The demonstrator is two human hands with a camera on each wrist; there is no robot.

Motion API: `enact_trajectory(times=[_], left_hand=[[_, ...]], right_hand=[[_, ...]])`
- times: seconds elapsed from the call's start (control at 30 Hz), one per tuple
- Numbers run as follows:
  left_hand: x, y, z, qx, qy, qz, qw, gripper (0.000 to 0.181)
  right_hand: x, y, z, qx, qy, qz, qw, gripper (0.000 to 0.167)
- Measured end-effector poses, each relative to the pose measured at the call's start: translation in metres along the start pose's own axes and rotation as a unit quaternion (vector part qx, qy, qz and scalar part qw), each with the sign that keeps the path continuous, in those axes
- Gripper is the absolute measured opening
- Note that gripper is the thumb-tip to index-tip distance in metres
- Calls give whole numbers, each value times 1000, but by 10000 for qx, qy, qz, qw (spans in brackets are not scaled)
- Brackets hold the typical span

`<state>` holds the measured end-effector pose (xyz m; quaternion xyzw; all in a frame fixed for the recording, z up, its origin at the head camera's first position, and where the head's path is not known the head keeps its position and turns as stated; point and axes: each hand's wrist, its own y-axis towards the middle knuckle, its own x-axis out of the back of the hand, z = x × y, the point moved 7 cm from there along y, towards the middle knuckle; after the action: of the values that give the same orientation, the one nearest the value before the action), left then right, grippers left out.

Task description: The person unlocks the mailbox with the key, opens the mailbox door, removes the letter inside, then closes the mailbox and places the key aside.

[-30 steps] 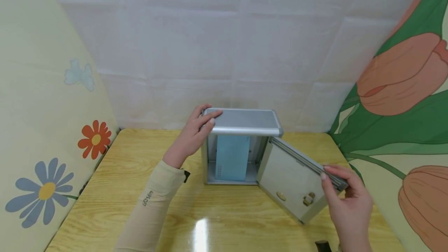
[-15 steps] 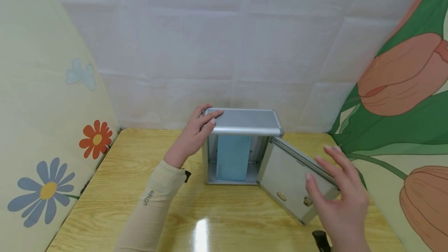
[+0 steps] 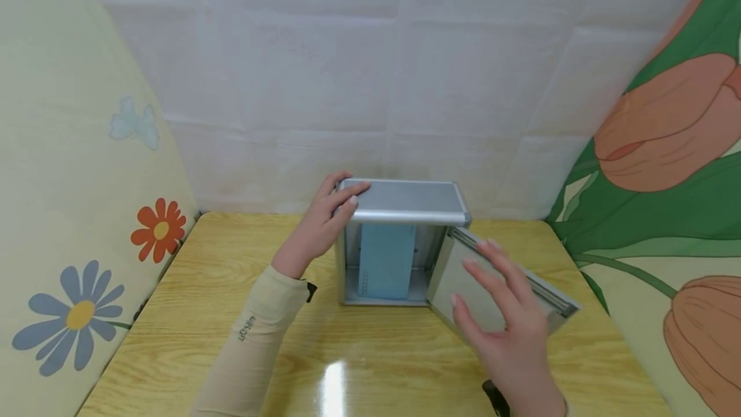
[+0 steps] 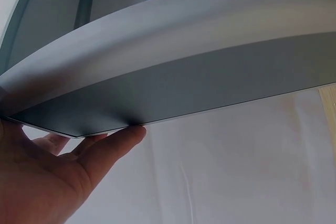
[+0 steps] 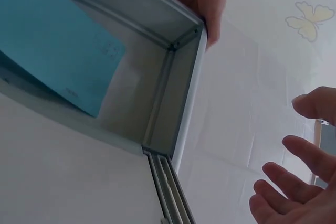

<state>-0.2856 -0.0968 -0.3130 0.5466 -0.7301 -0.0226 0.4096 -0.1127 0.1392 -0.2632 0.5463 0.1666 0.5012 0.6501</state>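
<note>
A silver-grey metal box [image 3: 405, 198] stands on the table, its door [image 3: 463, 275] swung out to the right. Inside leans a blue envelope [image 3: 386, 262], also visible in the right wrist view. The left hand [image 3: 315, 227] rests on the top left corner of the box, fingers spread over the edge; the left wrist view shows that hand [image 4: 58, 171] against the box's top panel [image 4: 210, 82]. In front of the door the right hand [image 3: 509, 333] hovers with fingers spread, holding nothing; the right wrist view has this hand [image 5: 304, 177] apart from the box.
The wood-grain table [image 3: 243, 275] extends around the box. A white cloth [image 3: 301, 82] hangs behind. Flower-printed cloths stand on the left [image 3: 58, 179] and right [image 3: 683, 224].
The right hand has let go of the door's outer edge and moved left, in front of the door. The left hand stays on the box, and the door remains swung out.
</note>
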Motion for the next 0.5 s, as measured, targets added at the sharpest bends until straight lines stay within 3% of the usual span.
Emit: enact_trajectory(times=[0.2,0.5], left_hand=[[0,0,0,-25,68,-41,10000,46],[1,-1,-1,45,-1,-61,10000,46]], right_hand=[[-33,-20,-14,-286,56,613,9977,52],[-74,-36,-41,-1077,-112,1379,9845,73]])
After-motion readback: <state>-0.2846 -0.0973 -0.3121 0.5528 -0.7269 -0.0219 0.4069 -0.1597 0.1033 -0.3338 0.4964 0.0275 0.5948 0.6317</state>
